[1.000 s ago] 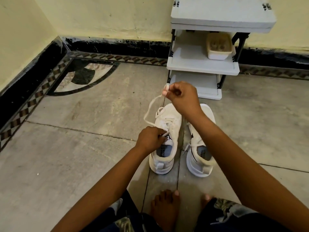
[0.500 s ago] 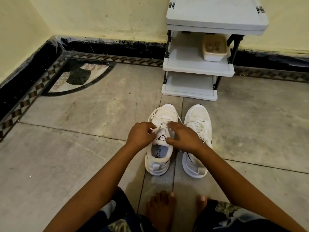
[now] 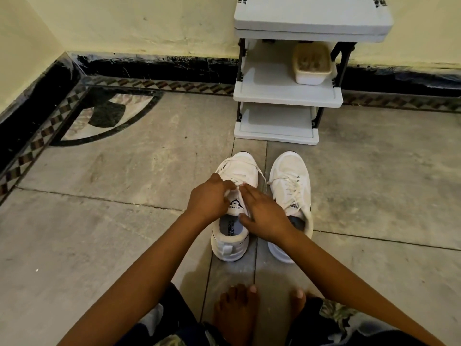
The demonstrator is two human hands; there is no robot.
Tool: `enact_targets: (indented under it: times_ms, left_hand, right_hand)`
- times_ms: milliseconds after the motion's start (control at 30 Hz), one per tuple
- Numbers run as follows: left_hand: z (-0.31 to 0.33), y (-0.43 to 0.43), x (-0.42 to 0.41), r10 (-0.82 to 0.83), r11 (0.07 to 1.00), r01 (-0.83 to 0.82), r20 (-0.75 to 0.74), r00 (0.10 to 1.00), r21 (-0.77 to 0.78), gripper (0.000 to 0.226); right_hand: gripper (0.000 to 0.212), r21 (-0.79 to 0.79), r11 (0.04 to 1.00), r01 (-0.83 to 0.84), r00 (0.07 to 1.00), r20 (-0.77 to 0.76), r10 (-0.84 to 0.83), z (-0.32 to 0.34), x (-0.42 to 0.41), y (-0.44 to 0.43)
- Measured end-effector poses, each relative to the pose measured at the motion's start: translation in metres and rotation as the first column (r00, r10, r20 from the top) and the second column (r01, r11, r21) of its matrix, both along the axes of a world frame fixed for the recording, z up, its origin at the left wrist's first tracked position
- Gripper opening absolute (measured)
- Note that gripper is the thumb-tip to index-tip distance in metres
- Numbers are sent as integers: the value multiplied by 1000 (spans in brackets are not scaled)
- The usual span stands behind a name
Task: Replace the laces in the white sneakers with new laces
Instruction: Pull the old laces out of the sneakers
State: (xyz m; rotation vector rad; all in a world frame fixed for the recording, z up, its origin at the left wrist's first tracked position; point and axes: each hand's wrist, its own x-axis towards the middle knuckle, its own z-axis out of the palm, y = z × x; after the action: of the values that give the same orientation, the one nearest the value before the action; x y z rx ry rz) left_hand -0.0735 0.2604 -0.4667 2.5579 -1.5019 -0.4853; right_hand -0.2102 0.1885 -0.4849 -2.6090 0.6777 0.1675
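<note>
Two white sneakers stand side by side on the stone floor, toes pointing away from me. On the left sneaker (image 3: 230, 242) the white lace (image 3: 260, 174) lies loose over the toe. My left hand (image 3: 208, 199) has curled fingers that pinch this lace just above the tongue. My right hand (image 3: 265, 217) lies on the right side of the same sneaker's lacing, fingers fairly straight, fingertips meeting the left hand's, thumb at the tongue's lower edge. The right sneaker (image 3: 290, 171) is laced, and nothing touches it.
A grey three-tier rack (image 3: 287, 96) stands against the wall just beyond the sneakers, with a small tub (image 3: 311, 67) on its middle shelf. My bare feet (image 3: 237, 313) are close behind the sneakers. Walls with black skirting (image 3: 149, 63) bound the floor on the left and at the back.
My right hand held a lace end high above the left sneaker a second ago. It has come down onto that sneaker's lacing beside my left hand, and the lace now lies slack.
</note>
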Motion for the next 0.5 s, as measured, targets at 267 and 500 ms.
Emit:
enact_targets:
  times_ms: [267, 500]
  left_hand:
    - [8, -33, -4, 47, 995, -31, -162, 986, 98, 16]
    - [15, -33, 2, 220, 964, -265, -618, 755, 19, 14]
  right_hand:
    - [76, -30, 986, 167, 985, -30, -167, -13, 5, 18]
    - [76, -36, 982, 186, 982, -28, -188, -21, 5, 18]
